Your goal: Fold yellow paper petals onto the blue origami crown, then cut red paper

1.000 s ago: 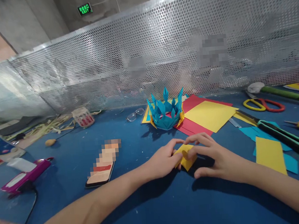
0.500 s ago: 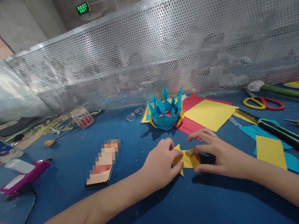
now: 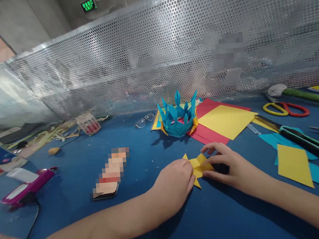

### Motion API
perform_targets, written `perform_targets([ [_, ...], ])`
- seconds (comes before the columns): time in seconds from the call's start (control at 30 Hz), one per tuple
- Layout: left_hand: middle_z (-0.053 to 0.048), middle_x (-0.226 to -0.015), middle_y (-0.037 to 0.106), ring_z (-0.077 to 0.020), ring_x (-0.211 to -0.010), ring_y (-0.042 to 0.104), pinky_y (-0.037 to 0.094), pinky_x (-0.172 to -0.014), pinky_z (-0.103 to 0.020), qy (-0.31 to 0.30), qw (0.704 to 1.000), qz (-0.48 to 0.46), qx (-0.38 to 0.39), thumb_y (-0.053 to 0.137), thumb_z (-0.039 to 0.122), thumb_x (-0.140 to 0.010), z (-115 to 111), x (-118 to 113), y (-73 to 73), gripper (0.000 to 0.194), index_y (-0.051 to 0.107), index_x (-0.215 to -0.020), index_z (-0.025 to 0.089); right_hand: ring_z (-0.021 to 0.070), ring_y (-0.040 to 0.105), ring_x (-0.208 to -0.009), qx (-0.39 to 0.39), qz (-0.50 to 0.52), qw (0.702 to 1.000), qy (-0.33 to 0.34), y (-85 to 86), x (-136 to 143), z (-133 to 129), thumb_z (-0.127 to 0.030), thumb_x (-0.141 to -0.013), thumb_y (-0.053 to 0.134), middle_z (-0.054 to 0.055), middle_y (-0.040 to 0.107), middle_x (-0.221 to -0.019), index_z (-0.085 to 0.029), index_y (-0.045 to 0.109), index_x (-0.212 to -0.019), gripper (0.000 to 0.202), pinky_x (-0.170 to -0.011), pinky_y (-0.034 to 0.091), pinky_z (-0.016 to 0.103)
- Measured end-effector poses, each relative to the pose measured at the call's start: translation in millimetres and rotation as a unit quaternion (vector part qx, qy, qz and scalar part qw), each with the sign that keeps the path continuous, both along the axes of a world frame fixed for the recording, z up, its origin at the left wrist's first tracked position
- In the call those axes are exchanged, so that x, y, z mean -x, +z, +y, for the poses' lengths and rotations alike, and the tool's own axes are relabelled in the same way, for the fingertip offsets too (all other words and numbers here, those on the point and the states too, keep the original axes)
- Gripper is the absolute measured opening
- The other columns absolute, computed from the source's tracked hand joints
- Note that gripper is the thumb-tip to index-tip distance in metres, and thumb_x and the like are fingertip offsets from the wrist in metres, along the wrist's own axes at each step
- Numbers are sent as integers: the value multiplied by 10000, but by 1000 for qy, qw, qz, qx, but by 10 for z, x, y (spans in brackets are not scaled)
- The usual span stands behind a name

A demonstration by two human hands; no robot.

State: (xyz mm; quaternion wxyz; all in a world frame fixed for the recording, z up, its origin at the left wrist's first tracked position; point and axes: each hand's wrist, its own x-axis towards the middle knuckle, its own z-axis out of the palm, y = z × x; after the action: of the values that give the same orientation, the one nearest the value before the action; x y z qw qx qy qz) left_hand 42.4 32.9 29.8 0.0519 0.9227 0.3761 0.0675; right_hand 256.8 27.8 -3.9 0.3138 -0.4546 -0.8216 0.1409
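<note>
A small folded yellow paper (image 3: 198, 167) with pointed corners lies on the blue table between my two hands. My left hand (image 3: 173, 183) is curled over its left side, fingers closed on the paper. From the right, my right hand (image 3: 226, 162) holds the paper's right flap, with the thumb in front and the fingers behind. Behind my hands stands a blue folded-paper crown (image 3: 178, 120) with orange pieces at its sides.
Red sheets (image 3: 211, 133) and a yellow sheet (image 3: 227, 120) lie beside the crown. Scissors (image 3: 275, 109), a cutter and an awl are at the right. At the left lie a phone (image 3: 109, 178), glasses (image 3: 144, 120) and a purple glue gun (image 3: 29, 190). A perforated metal screen (image 3: 116, 60) stands behind.
My left hand has rolled over the folded paper, its fingers now curled closer together. The paper has tilted a little, and its right flap stands up more. The whole view has shifted slightly.
</note>
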Motion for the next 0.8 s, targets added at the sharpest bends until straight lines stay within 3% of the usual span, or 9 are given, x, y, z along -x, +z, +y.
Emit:
perform_targets([
  [0.13,-105,-1112,709,-254,-1011,679,550,-901,-409,-3,1000,10,2,473,242,-980,-36,8,39,243,700,-972,155,260,597,-1055,-8,-5,1000,-11,34,-72,49,-428,-906,562,120,578,-1171,-259,768,-843,274,-894,534,425],
  [0.23,-102,-1200,678,-271,-1071,654,540,-918,-424,-24,1000,15,-5,486,281,-978,-113,8,33,256,676,-1111,172,249,623,-991,-31,-7,999,-12,52,-155,118,-370,-902,551,124,596,-1127,-251,774,-870,255,-877,541,433],
  [0.47,-151,-1205,670,-283,-1115,622,510,-955,-406,-87,991,44,-94,413,276,-1005,-208,-34,-118,368,588,-1239,51,214,641,-1013,-70,-43,994,70,5,-211,186,-342,-931,537,102,604,-1184,-307,790,-955,257,-838,567,347],
  [0.67,-165,-1246,646,-286,-1134,614,517,-936,-405,-67,991,44,-102,415,269,-1002,-235,-34,-119,371,557,-1275,61,254,625,-1109,-115,-119,980,108,77,-239,159,-208,-906,531,104,617,-1225,-337,774,-1036,304,-900,545,399],
  [0.8,-164,-1278,625,-285,-1190,584,481,-1003,-424,-63,993,30,-97,375,272,-1014,-264,-13,-98,386,543,-1291,63,258,625,-1103,-149,-161,968,123,150,-220,115,-138,-883,536,111,630,-1225,-303,763,-1057,329,-914,537,425],
])
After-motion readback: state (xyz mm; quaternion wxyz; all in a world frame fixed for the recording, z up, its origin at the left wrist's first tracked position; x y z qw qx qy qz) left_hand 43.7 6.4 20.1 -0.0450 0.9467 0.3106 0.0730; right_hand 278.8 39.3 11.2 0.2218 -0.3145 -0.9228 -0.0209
